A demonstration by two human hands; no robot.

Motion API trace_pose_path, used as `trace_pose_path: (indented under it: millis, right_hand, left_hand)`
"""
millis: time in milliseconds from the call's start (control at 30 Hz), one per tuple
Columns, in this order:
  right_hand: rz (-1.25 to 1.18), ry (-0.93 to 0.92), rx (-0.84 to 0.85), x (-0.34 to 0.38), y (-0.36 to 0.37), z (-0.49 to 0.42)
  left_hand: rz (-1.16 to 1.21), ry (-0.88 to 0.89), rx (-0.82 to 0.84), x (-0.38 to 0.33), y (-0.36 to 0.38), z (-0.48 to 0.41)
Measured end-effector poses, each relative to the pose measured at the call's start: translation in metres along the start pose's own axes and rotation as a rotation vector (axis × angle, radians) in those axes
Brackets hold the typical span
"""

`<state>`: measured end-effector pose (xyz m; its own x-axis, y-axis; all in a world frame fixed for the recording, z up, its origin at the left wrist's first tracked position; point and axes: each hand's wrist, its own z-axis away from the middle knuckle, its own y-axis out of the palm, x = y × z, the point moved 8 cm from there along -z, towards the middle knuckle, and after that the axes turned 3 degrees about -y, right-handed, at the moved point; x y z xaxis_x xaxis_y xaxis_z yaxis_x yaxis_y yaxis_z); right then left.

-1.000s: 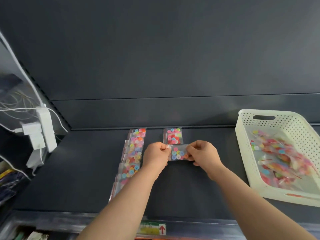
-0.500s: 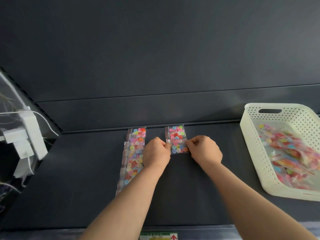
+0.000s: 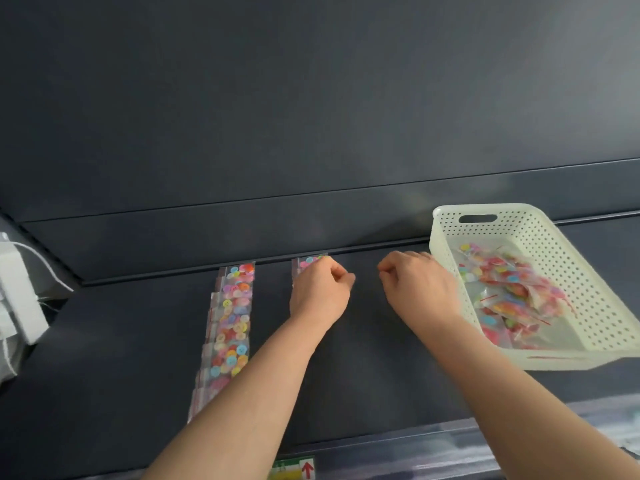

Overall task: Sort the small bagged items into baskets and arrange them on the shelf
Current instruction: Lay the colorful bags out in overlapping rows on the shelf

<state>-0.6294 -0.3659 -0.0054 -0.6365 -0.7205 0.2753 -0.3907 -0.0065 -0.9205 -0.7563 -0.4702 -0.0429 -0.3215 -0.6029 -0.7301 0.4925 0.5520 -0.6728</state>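
A column of several small clear bags of coloured buttons (image 3: 231, 323) lies overlapped on the dark shelf (image 3: 104, 341), running from the back wall toward me. A second stack of button bags (image 3: 307, 261) starts just right of it; only its far edge shows, because my left hand (image 3: 320, 294) lies over it with fingers curled. My right hand (image 3: 417, 284) hovers to the right, fingers curled and nothing visible in it, close to the left wall of the cream perforated basket (image 3: 571, 271). The basket holds a loose pile of more button bags (image 3: 512, 299).
White power adapters with cables (image 3: 17, 296) hang at the shelf's left end. A clear price rail with a green and red label (image 3: 294, 469) runs along the shelf's front edge. The dark back wall (image 3: 311, 133) rises right behind the bags.
Both hands were holding one button bag over the second stack. My right hand has let go and moved right toward the basket; my left hand now covers the stack. The view has shifted left.
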Motion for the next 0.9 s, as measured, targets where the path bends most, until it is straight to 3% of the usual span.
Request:
trace_pose_path:
  millis: [233,333,500,667,767,900]
  right_hand:
    - [0.095,0.094,-0.105,-0.086,-0.058,0.017]
    - [0.103,0.172,-0.004,-0.124,-0.064,0.024]
    - [0.148,0.253,0.302,-0.161,-0.051,0.039]
    - [0.179,0.242,0.272,-0.170,-0.050,0.038]
    - [0.029,0.213,0.104,-0.168,-0.059,0.029]
    - [-0.472,0.216,-0.011,-0.156,-0.073,0.015]
  left_hand:
    - [0.041,0.190,0.125,-0.091,0.062,0.028]
    - [0.053,0.235,0.164,-0.119,0.086,0.040]
    - [-0.042,0.271,0.138,-0.141,0.106,0.049]
    - [-0.059,0.264,0.115,-0.144,0.107,0.049]
    - [-0.026,0.249,0.105,-0.141,0.105,0.049]
    - [0.224,0.190,0.139,-0.133,0.095,0.046]
